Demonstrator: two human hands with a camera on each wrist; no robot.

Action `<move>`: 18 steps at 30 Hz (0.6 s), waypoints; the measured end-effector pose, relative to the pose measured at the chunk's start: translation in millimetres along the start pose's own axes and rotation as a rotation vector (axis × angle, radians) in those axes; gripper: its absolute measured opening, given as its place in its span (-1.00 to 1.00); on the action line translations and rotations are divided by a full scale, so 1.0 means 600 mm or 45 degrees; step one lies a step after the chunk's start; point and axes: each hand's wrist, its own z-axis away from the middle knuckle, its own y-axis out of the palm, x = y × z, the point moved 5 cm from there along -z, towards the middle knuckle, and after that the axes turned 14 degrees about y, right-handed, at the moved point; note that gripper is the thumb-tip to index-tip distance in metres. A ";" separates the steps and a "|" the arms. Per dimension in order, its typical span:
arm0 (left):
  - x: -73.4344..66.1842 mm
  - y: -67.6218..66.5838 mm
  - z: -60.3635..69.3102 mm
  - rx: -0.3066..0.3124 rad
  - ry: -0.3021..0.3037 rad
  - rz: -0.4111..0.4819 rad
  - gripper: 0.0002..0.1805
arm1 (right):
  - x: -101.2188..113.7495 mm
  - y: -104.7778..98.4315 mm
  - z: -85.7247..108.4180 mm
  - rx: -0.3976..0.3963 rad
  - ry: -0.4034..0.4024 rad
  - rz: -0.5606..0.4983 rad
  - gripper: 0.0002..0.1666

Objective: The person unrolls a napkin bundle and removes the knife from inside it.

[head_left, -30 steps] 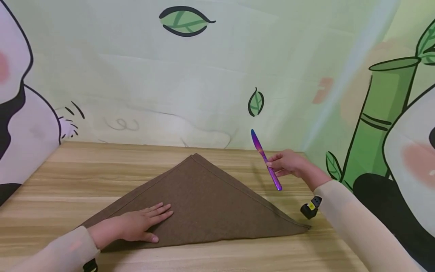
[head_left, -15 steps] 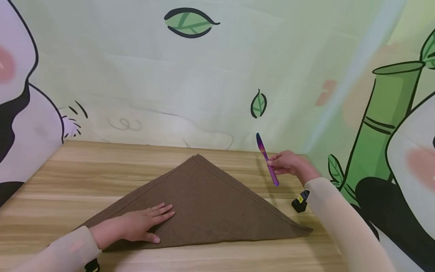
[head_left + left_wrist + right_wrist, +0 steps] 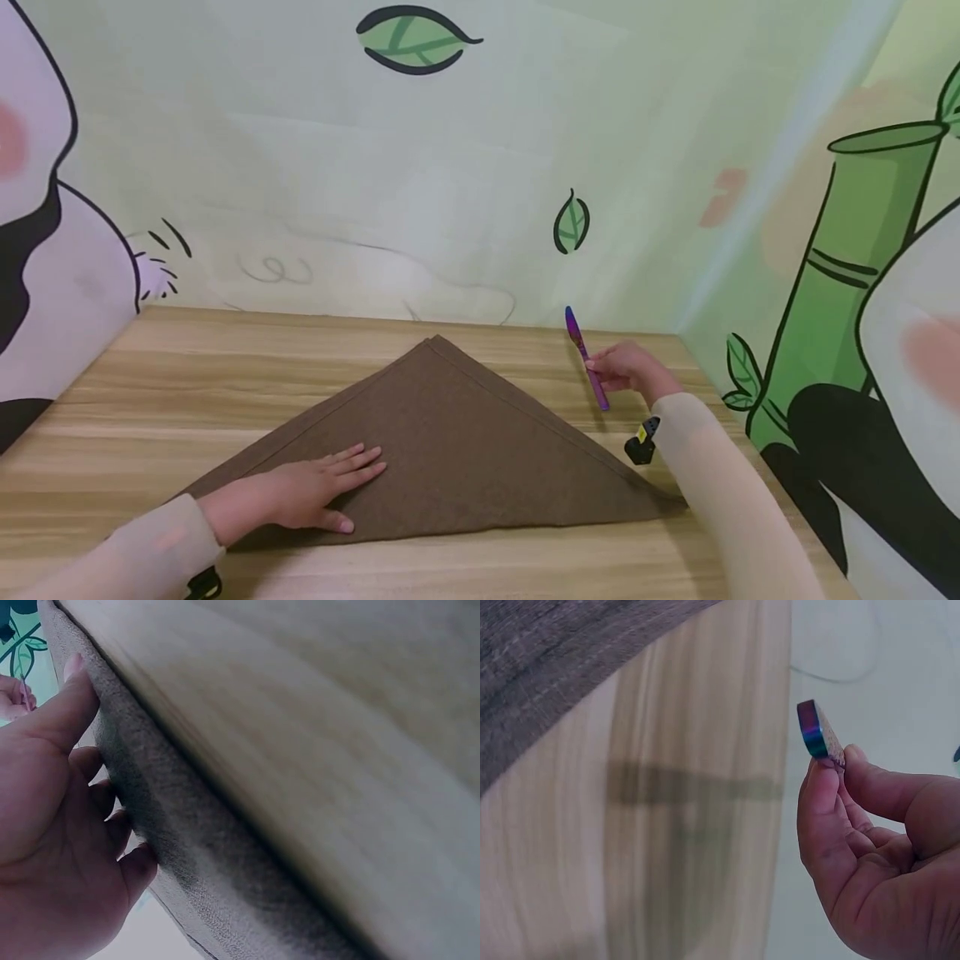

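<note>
A brown cloth [image 3: 465, 442], folded into a triangle, lies on the wooden table [image 3: 360, 575] with its point toward the wall. My left hand [image 3: 318, 492] rests on the cloth's left part, fingers extended; in the left wrist view its fingertips [image 3: 139, 862] touch the fabric. To the right of the cloth's point, my right hand [image 3: 630, 371] pinches a shiny purple-blue table knife [image 3: 587, 362] by its handle, blade pointing away. The right wrist view shows the handle end [image 3: 821, 735] between thumb and fingers, above the table.
A wall sheet [image 3: 300, 167] printed with leaves, pandas and bamboo [image 3: 847, 275] stands behind the table and along its right side. Small black wrist devices [image 3: 641, 442] hang under both sleeves.
My right hand has lowered the knife toward the table and shifted slightly left. My left hand and the cloth have stayed in place.
</note>
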 end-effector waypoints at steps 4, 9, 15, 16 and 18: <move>-0.001 0.000 0.002 -0.006 0.003 0.003 -0.12 | -0.007 0.008 -0.015 -0.009 0.004 -0.016 -0.56; -0.002 0.000 0.003 -0.009 0.006 0.018 -0.12 | -0.018 0.011 -0.036 -0.022 0.030 -0.059 -0.59; -0.003 -0.002 0.004 -0.019 0.019 0.013 -0.13 | -0.032 0.013 -0.053 -0.062 0.078 -0.085 -0.84; -0.004 -0.002 0.004 -0.021 0.020 0.012 -0.13 | -0.034 0.014 -0.056 -0.068 0.086 -0.086 -0.86; -0.003 -0.001 0.004 -0.023 0.023 0.009 -0.13 | -0.039 0.015 -0.060 -0.080 0.097 -0.085 -0.88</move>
